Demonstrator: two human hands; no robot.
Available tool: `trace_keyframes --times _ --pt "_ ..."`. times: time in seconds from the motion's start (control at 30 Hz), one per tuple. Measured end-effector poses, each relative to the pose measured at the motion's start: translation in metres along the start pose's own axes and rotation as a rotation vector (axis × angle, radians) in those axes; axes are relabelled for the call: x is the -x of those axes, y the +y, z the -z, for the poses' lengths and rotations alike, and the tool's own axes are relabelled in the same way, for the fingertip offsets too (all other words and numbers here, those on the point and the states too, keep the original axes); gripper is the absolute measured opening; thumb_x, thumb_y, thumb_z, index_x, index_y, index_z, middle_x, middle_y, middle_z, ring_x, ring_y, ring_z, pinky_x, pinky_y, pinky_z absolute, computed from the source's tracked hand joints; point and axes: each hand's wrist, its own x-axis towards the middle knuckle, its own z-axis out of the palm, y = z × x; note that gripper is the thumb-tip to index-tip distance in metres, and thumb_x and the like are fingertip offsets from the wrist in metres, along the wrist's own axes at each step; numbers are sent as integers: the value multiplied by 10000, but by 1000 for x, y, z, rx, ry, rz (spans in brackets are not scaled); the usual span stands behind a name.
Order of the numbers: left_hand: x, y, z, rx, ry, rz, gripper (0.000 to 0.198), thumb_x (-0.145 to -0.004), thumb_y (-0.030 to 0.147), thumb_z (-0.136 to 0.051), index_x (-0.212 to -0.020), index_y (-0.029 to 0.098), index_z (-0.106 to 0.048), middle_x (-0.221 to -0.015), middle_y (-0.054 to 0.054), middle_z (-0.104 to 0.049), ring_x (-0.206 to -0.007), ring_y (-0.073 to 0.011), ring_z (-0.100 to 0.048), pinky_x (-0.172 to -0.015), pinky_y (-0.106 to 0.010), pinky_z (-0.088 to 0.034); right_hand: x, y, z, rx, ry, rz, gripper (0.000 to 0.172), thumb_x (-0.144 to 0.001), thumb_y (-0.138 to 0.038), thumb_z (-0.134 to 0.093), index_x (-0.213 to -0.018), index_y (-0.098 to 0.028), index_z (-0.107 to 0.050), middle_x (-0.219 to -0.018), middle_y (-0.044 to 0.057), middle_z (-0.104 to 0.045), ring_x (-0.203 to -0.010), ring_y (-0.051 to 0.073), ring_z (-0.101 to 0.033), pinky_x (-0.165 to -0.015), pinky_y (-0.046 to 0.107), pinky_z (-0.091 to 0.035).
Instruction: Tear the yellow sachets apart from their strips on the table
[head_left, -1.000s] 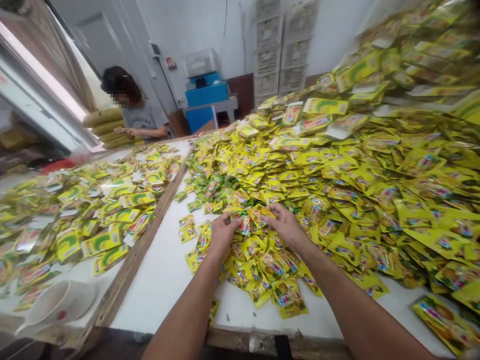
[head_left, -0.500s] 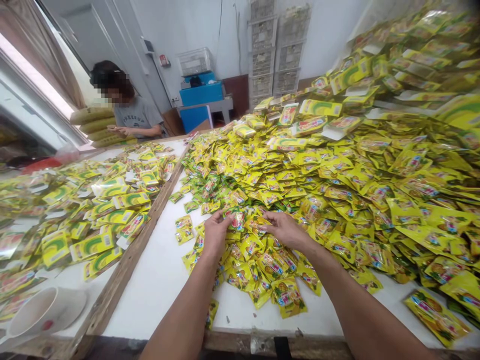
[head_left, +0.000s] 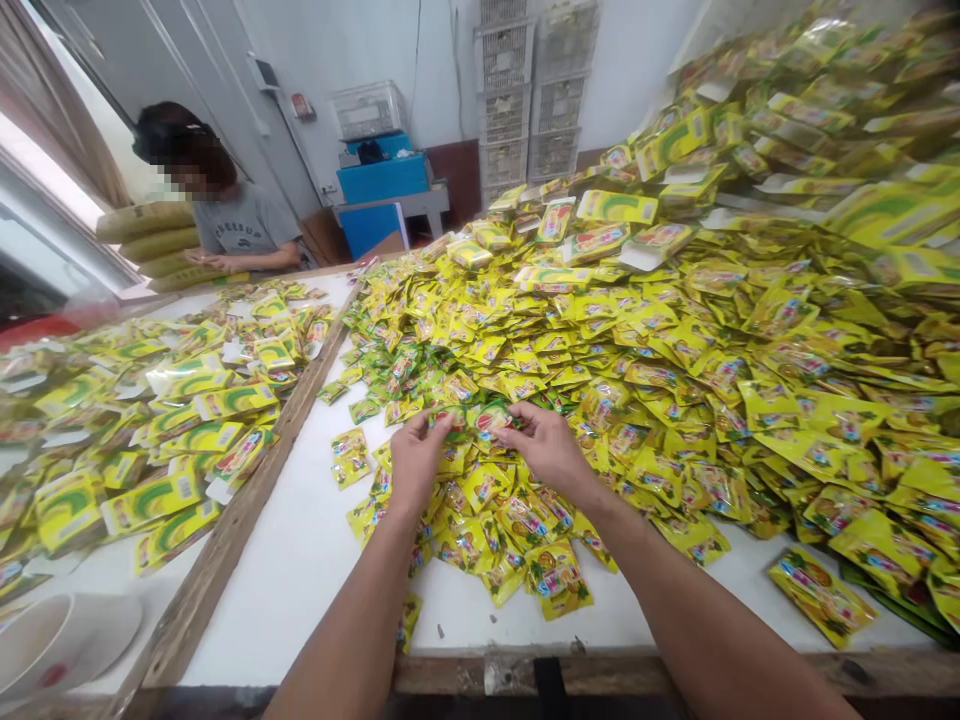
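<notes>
Above the heap, my left hand (head_left: 418, 455) is closed, thumb against fingers, on one end of a small green-and-red sachet strip (head_left: 493, 417). My right hand (head_left: 551, 448) pinches the strip's other end. Whether the strip is one piece or two separate sachets I cannot tell, as the fingers cover part of it. Below and around both hands lie loose yellow sachets (head_left: 525, 515) with pineapple pictures. Some green sachets (head_left: 405, 370) lie just beyond my left hand.
A wooden strip (head_left: 247, 500) divides the white table. Left of it lie yellow boxes (head_left: 236, 400) and a white mug (head_left: 71, 640). A high pile of boxes and sachets (head_left: 750, 300) rises at right. Another person (head_left: 244, 230) sits at the far left; crates (head_left: 506, 110) stand behind.
My right hand has moved left, closer to my left hand, and now pinches the green-and-red strip instead of reaching at a yellow sachet. The camera view has shifted slightly right.
</notes>
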Motion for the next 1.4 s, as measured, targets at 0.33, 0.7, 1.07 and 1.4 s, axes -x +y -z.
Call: trace_keyframes --times 0.33,0.7,1.07,1.4 --pt "17 20 -12 307 -261 221 348 -554 387 -805 -745 147 -640 -611 1 -612 -571 -122 -573 -588 -257 -497 7 -13 -7 -217 -125 111 227 -737 -381 -614 -799 -165 -649 -760 24 -643 -725 161 -581 -707 290 -470" --pt "-2 5 4 313 -98 203 293 -602 352 -772 -799 172 -651 -607 35 -564 -548 -85 -514 -530 -198 -451 -5 14 9 401 -228 256 262 -732 -312 -630 -972 -226 -690 -1023 80 -688 -994 258 -592 -866 374 -418" --pt "9 0 -11 288 -89 181 300 -596 408 -762 -720 168 -631 -571 30 -559 -520 -106 -497 -507 -218 -421 0 -3 -11 -206 70 -112 443 -702 -638 -549 -652 -209 -450 -583 -30 -430 -507 111 -418 -458 232 -386" --pt "19 5 -24 470 -160 212 330 -592 333 -782 -823 171 -610 -728 6 -628 -678 -125 -584 -689 -261 -479 12 -6 -15 182 164 95 339 -848 -480 -439 -664 -207 -522 -544 -16 -463 -529 125 -402 -543 243 -355"
